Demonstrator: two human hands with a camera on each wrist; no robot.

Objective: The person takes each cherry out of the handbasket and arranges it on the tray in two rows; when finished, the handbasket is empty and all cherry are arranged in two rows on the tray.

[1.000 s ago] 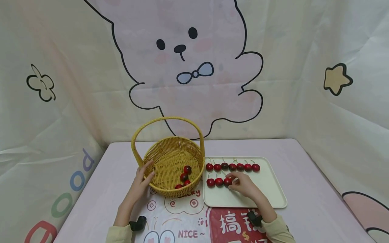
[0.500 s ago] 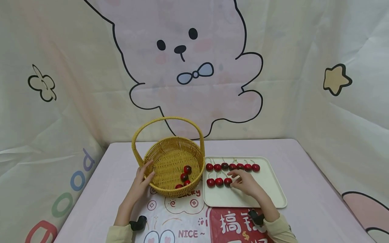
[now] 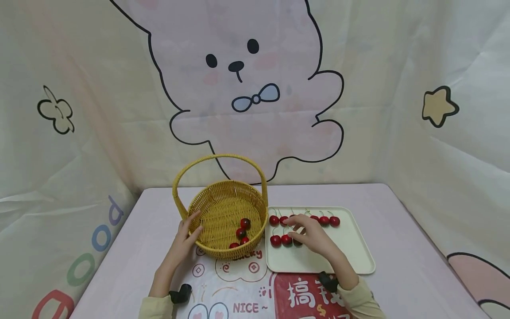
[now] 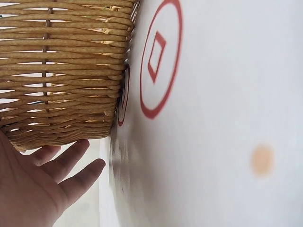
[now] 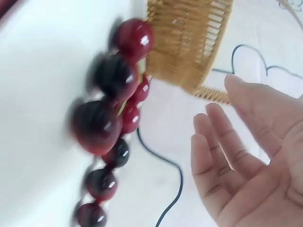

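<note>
My left hand (image 3: 184, 241) rests against the left side of the yellow wicker basket (image 3: 215, 212), thumb and index finger at its rim. In the left wrist view its other fingers (image 4: 71, 161) are extended, loosely spread beside the basket's woven wall. Several dark red cherries (image 3: 241, 233) lie in the basket's right part. My right hand (image 3: 312, 235) hovers over the cream tray (image 3: 338, 259) with nothing between its fingers, thumb and fingers apart. Beneath it, a front row of three cherries (image 3: 276, 241) is partly covered. Behind runs a longer row of stemmed cherries (image 3: 334, 221), its middle hidden by the hand.
The tray stands right beside the basket, on a table with a pale cover (image 3: 402, 248). A printed mat (image 3: 247, 297) with red lettering lies at the front. The basket's tall handle (image 3: 223, 156) arches above it. Printed curtains (image 3: 358, 44) enclose the back and sides.
My right hand has let go of the rightmost front cherry, drawn back slightly, then moved left and up over the rows. The left hand and basket have stayed put.
</note>
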